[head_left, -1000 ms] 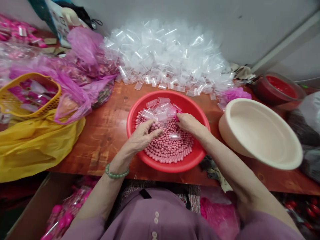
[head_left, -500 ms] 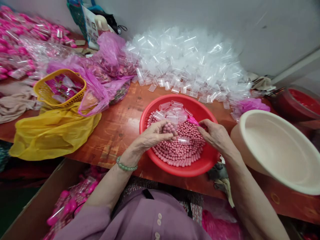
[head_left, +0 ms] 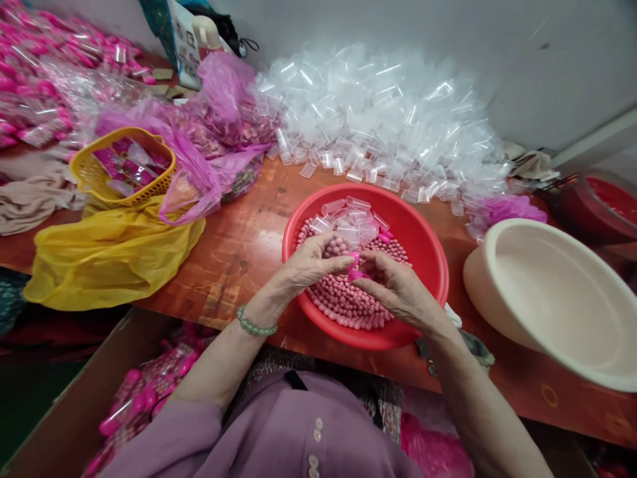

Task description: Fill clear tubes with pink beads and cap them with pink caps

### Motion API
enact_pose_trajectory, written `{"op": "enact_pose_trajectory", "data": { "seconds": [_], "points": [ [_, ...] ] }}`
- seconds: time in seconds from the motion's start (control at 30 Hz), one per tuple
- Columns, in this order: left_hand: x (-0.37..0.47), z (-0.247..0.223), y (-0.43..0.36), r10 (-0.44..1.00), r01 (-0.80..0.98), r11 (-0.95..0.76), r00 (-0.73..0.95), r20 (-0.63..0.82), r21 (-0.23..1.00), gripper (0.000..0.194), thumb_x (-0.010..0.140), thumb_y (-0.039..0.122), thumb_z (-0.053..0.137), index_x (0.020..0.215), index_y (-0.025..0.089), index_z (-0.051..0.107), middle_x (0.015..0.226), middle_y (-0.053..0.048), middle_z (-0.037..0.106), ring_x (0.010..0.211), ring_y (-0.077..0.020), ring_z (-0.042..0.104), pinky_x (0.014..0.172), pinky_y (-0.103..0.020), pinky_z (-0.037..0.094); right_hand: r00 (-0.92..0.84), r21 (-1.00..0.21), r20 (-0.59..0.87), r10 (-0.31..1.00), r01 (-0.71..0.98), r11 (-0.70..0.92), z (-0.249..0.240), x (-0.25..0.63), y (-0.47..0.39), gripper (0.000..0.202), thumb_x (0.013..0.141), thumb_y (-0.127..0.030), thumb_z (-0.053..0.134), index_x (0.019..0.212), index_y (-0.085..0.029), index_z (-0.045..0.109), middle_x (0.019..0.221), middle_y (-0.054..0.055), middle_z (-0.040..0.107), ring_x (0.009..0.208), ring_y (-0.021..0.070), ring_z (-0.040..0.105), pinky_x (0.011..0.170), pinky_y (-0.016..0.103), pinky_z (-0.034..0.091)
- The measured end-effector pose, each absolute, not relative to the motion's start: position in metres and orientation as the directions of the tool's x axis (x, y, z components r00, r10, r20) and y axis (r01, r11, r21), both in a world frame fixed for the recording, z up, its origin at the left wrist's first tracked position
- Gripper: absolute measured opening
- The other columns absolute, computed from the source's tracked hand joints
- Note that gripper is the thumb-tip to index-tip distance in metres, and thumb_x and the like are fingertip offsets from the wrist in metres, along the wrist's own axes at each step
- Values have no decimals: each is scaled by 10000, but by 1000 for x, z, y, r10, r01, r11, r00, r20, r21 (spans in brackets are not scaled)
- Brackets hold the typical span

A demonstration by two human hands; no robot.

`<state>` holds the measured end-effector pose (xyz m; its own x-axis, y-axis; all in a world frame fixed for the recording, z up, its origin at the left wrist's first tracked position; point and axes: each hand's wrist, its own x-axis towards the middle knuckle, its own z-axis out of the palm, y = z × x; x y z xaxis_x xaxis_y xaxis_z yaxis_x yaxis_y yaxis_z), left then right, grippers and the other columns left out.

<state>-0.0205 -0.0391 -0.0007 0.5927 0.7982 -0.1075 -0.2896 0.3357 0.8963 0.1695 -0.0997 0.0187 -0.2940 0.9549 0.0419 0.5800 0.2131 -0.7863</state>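
My left hand (head_left: 309, 264) is closed around a transparent plastic tube filled with pink beads (head_left: 337, 247), held above the red basin (head_left: 434, 265). My right hand (head_left: 393, 287) pinches a bright pink plastic cap (head_left: 355, 272) at the tube's near end. Whether the cap is seated on the tube cannot be made out, as the fingers partly cover it. Below the hands, strings of pink beads (head_left: 343, 302) lie coiled in the basin. Several transparent tubes (head_left: 357, 216) rest on the beads toward the back, beside another bright pink piece (head_left: 384, 237).
A large heap of transparent tubes (head_left: 378, 119) lies against the wall. To the right stands a cream basin (head_left: 552, 299). On the left are a yellow basket (head_left: 87, 182), a yellow bag (head_left: 114, 259) and a pink plastic bag (head_left: 199, 186). Pink filled tubes (head_left: 139, 405) lie in a box below.
My right hand has come up from the basin's right side with a pink cap and moved left to the bead-filled tube. My left hand keeps its hold on the tube.
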Motion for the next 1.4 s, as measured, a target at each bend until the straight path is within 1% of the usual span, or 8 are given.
{"op": "enact_pose_trajectory", "data": {
  "seconds": [0.13,0.33,0.53,0.63,0.7,0.8,1.1,1.4],
  "points": [
    [-19,-5,-38,780,-263,319,618,-95,911,363,672,279,846,918,146,614,796,21,589,770,-107,564,782,-290,461,-269,-745,147,952,603,285,19,165,-101,505,901,-346,667,1372,-268,504,982,43,691,716,159,623,668,315,519],
    [-19,-12,-36,752,-240,343,649,-112,908,461,617,316,882,912,151,569,781,43,542,747,-88,518,752,-272,433,-251,-683,321,913,607,407,23,160,-100,116,886,-283,694,989,-231,696,878,28,727,771,161,665,732,305,544],
    [-23,-5,-37,720,-270,382,686,-101,884,391,687,357,839,898,141,590,786,25,545,723,-88,513,703,-259,427,-54,-914,216,975,342,221,26,167,-101,133,806,-323,781,873,-227,719,782,5,735,690,144,680,632,269,573],
    [-24,-5,-38,713,-271,388,693,-101,881,347,720,331,807,922,134,604,804,5,576,745,-102,547,709,-264,435,132,-950,221,966,251,183,31,173,-97,158,801,-317,786,931,-250,727,780,-15,711,647,117,652,622,257,575],
    [-24,-5,-38,711,-279,390,696,-95,877,327,725,301,800,933,134,611,811,5,577,754,-101,549,716,-259,437,163,-932,262,951,297,206,34,172,-92,169,835,-315,753,995,-261,739,848,-6,709,675,112,645,655,266,574],
    [-24,-4,-38,701,-276,368,710,-70,888,290,732,280,794,897,133,607,777,19,548,725,-88,517,697,-247,422,45,-874,316,948,404,272,34,165,-83,180,849,-322,735,1012,-249,756,902,14,697,726,120,638,684,281,557],
    [-23,-8,-36,664,-250,287,748,-3,925,237,773,261,732,930,150,593,779,21,530,744,-111,501,726,-287,425,-131,-762,383,915,515,392,33,153,-70,124,858,-278,728,974,-237,746,816,3,690,728,130,618,678,286,501],
    [-23,-8,-36,733,-248,316,677,-69,916,180,786,226,716,886,139,595,773,26,552,723,-85,522,725,-265,428,-12,-769,306,952,587,254,32,174,-85,166,851,-316,734,987,-223,747,838,18,692,700,128,622,647,285,508]
  ]
}}
